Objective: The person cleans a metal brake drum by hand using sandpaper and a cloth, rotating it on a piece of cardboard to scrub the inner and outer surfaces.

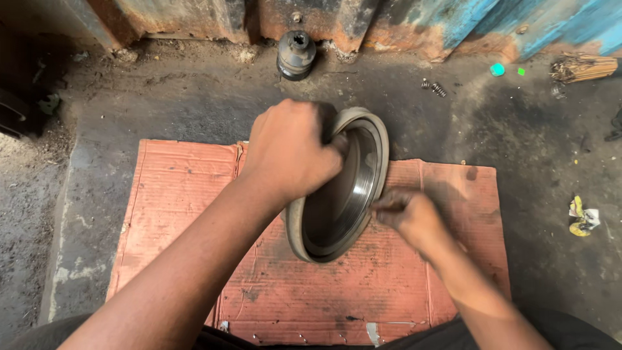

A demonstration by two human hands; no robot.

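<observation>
I hold a round metal drum (340, 194) tilted on its edge on the red cardboard sheet (188, 214), its hollow open face turned toward my right and its long axis running from near me up and away. My left hand (288, 152) clamps the top rim, its grip closed tight. My right hand (405, 214), grip pinched, touches the rim's right edge.

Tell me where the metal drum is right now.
In the head view, the metal drum stands tilted on the cardboard sheet, centre frame, left hand gripping its top rim, right hand at its right edge.
</observation>
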